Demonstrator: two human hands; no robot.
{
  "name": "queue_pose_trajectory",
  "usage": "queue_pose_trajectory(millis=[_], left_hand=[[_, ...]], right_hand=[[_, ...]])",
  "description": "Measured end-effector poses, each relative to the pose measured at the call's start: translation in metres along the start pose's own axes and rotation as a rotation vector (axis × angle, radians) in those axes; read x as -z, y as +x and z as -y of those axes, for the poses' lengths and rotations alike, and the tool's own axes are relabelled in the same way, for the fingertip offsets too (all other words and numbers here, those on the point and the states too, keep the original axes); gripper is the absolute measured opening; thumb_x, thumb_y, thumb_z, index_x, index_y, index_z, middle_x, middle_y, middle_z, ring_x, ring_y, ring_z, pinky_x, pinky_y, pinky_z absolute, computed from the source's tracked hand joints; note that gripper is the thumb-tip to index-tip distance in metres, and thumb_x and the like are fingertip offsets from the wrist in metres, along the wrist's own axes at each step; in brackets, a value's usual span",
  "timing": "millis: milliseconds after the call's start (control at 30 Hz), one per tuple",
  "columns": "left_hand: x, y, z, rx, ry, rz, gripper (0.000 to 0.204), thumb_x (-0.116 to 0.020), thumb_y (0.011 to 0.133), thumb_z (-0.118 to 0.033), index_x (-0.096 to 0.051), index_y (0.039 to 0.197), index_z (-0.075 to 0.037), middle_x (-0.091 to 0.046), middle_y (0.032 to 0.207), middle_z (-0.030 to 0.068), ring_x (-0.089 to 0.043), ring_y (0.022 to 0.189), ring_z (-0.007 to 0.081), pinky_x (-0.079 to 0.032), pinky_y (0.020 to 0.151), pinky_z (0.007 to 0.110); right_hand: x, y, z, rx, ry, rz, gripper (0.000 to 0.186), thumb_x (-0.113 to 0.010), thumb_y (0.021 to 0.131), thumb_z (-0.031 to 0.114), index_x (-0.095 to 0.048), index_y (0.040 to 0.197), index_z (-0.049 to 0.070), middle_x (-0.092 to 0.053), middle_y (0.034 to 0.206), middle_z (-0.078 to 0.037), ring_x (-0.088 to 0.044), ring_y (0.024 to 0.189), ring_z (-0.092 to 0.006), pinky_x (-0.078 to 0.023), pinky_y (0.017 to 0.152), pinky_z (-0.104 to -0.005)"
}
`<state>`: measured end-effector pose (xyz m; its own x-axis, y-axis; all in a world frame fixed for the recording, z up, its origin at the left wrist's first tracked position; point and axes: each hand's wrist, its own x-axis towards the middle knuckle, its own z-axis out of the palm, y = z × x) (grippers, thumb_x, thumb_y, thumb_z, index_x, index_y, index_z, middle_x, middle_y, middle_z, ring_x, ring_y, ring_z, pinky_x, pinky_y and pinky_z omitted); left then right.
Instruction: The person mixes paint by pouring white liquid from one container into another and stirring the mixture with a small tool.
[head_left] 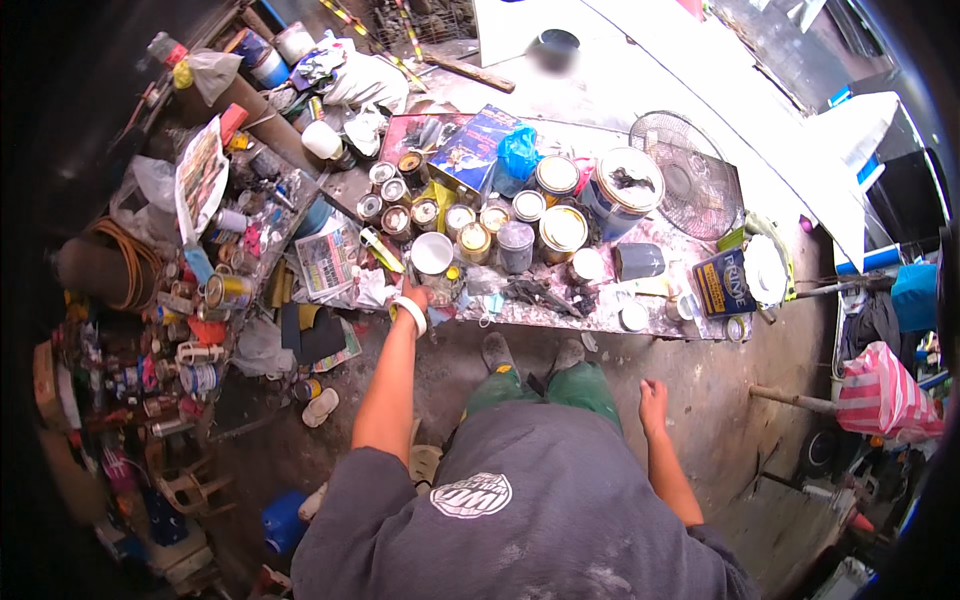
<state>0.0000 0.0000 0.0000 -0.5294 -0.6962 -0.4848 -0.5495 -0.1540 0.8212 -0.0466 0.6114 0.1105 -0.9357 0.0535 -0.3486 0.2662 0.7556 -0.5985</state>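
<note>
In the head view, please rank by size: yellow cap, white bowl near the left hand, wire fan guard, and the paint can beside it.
1. wire fan guard
2. paint can
3. white bowl
4. yellow cap

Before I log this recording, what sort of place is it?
Probably a cluttered painting workshop: round, smeared metal cans crowd a long, stained worktable, and a large, round blue-and-white pail stands beside them.

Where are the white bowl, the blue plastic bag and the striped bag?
White bowl (432,254), head view: middle of its inside.
Blue plastic bag (518,153), head view: its crumpled middle.
Striped bag (884,398), head view: middle of its side.
</note>
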Motion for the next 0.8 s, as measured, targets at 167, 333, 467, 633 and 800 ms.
queue_pose_trajectory(millis=[167,333,467,633,800], left_hand=[[0.020,0.046,-0.048,0.125,0.096,0.030,0.074,-0.057,0.079,-0.001,-0.028,0.148,0.001,-0.055,0.121,0.0260,-0.060,0.089,0.0273,-0.051,0.075,0.039],[0.002,0.072,-0.027,0.136,0.097,0.008,0.072,-0.064,0.078,-0.011,-0.035,0.141,0.005,-0.053,0.128,0.0315,-0.059,0.107,0.0417,-0.047,0.093,0.044],[-0.012,0.081,-0.020,0.106,0.271,-0.026,0.078,-0.063,0.078,-0.015,-0.031,0.146,0.007,-0.049,0.138,0.0325,-0.049,0.127,0.0466,-0.039,0.107,0.043],[0.007,0.091,-0.030,0.231,0.488,-0.004,0.071,-0.064,0.077,-0.019,-0.042,0.139,0.008,-0.060,0.124,0.0292,-0.065,0.099,0.0356,-0.052,0.085,0.044],[0.016,0.093,-0.036,0.301,0.470,0.104,0.039,-0.070,0.074,-0.027,-0.062,0.097,0.005,-0.061,0.078,0.0126,-0.057,0.069,0.0229,-0.045,0.062,0.038]], right_hand=[[-0.056,-0.079,-0.052,-0.166,-0.051,-0.027,0.034,-0.063,0.090,0.023,-0.067,0.107,-0.006,-0.068,0.103,-0.025,-0.065,0.095,-0.0377,-0.050,0.088,-0.0430],[-0.055,-0.125,-0.045,-0.278,-0.170,0.015,0.036,-0.064,0.086,0.026,-0.069,0.104,-0.005,-0.069,0.098,-0.027,-0.066,0.094,-0.0382,-0.051,0.086,-0.0437],[-0.063,-0.136,-0.023,-0.363,-0.098,0.043,0.034,-0.064,0.086,0.024,-0.069,0.103,-0.005,-0.068,0.099,-0.027,-0.065,0.098,-0.0397,-0.050,0.088,-0.0448],[-0.068,-0.119,-0.005,-0.285,-0.082,0.054,0.030,-0.066,0.087,0.022,-0.069,0.102,-0.004,-0.066,0.104,-0.027,-0.061,0.104,-0.0408,-0.048,0.091,-0.0454],[-0.065,-0.101,-0.005,-0.216,-0.085,0.025,0.034,-0.065,0.088,0.025,-0.067,0.110,-0.002,-0.062,0.111,-0.024,-0.062,0.104,-0.0387,-0.050,0.089,-0.0440]])
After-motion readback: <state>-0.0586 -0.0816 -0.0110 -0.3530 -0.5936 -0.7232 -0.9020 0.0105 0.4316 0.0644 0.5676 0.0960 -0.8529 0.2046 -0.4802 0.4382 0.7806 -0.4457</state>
